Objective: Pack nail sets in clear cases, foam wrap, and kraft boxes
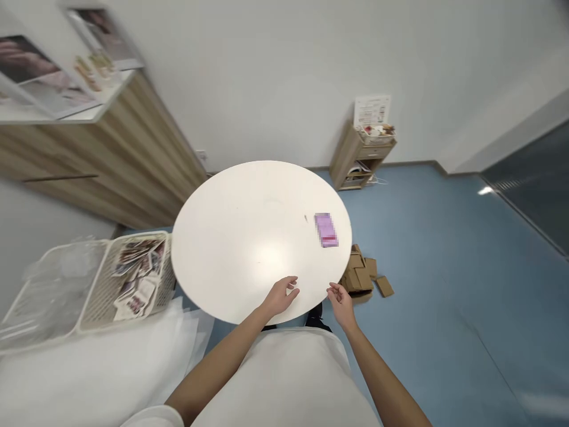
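My left hand (281, 295) is over the near part of a round white table (222, 237), thumb and fingers apart, holding nothing. At the table's near right edge is my right hand (341, 298), its fingers loosely curved with nothing visible between them. A pink-purple object (326, 230), blurred into blocks, lies on the right side of the table, beyond both hands. Neither hand touches it. A tiny dark mark (306, 219) shows just left of that object.
White baskets stand at the left, one with cards (137, 279), another with clear plastic (53, 284). Brown cardboard boxes (358, 276) sit on the floor right of the table. A small wooden cabinet (344, 154) and a large wooden cabinet (133, 148) stand by the wall.
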Motion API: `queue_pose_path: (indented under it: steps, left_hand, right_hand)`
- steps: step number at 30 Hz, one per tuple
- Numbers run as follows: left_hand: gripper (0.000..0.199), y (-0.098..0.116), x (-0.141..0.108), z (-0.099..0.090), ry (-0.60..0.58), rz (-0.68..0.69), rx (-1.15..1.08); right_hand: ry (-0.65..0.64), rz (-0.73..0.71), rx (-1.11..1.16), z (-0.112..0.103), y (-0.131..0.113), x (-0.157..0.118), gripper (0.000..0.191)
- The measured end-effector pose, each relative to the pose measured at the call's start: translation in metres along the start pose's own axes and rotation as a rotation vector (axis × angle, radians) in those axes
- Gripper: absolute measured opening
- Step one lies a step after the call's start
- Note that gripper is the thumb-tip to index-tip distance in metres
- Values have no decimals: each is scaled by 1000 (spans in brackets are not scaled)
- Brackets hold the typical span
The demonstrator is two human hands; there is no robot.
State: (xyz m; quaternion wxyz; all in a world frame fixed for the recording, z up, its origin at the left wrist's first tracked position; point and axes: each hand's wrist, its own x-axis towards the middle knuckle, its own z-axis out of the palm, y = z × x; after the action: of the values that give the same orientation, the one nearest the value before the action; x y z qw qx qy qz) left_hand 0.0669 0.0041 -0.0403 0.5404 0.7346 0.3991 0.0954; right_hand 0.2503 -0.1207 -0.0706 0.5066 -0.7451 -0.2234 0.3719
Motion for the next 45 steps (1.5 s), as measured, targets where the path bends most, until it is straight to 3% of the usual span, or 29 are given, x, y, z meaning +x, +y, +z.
queue_pose_path:
  steps: [5, 10, 16, 23, 30, 37, 42, 45]
  left_hand:
    - [41, -38, -44, -43, 232, -123, -90]
    - [40, -65, -83, -63, 397, -229, -177]
    - [42, -83, -118, -59, 594, -393, -287]
    - [43, -80, -150, -44, 733, -535, -379]
    - [42, -88, -169, -50, 899, -553, -480]
    - [39, -95, -207, -102, 1033, -514, -463]
    - [42, -120, -232, -140, 1089, -480, -416]
    - [48, -135, -239, -158, 1122, -472, -446]
  right_hand:
    - [-244, -71, -52, 70, -39, -14, 38]
    - [-510, -113, -151, 120, -66, -25, 38]
    - [-772, -133, -252, 139, -69, -17, 36]
    - [-921, -52, -327, 164, -50, 6, 40]
    - [-1067, -70, -382, 200, -61, -3, 37]
    - [-1141, -159, -425, 270, -77, -28, 37]
    - [-1209, -225, -451, 328, -83, -60, 42]
    - [-1183, -280, -479, 354, -83, -76, 44]
